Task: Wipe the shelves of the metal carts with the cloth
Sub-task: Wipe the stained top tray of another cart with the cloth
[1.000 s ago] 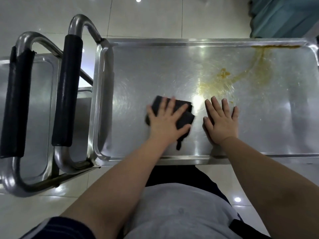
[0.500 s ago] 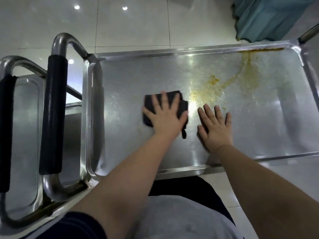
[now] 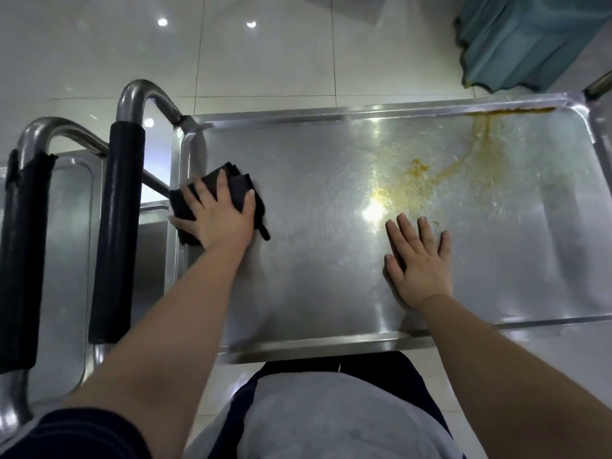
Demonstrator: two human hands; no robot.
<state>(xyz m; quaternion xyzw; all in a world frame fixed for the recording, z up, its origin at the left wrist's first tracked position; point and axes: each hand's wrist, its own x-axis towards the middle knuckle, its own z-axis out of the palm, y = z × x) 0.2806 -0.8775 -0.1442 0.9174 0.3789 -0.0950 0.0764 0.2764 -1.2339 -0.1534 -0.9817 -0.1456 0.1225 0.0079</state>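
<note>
Cloth [image 3: 236, 187], dark and folded, sits at the far left end of the cart's top shelf [image 3: 331, 276], touching the left rim. The left hand [image 3: 218, 220] presses it flat with fingers spread and straight, no pinch. The right hand [image 3: 419, 263] is also flat and open, palm down on bare metal near the front edge, holding nothing, probably bracing.

Progress: early to mid, judging by the surface. The left and middle of the shelf look clean, with swirl marks. A yellow-brown stain [image 3: 414, 190] is not yet wiped. It runs from just beyond the right fingertips up to the far right corner and pools along the back rim. A lower shelf [image 3: 152, 226] peeks out beside the handle; I can't tell its condition. A second cart [image 3: 66, 226] stands just left, its shelf dull, no hand on it. So most of the job is left.

Both carts have tubular handles with black foam grips [image 3: 116, 226]. The floor [image 3: 265, 44] is glossy pale tile with light reflections, and teal fabric [image 3: 536, 38] hangs at top right.
</note>
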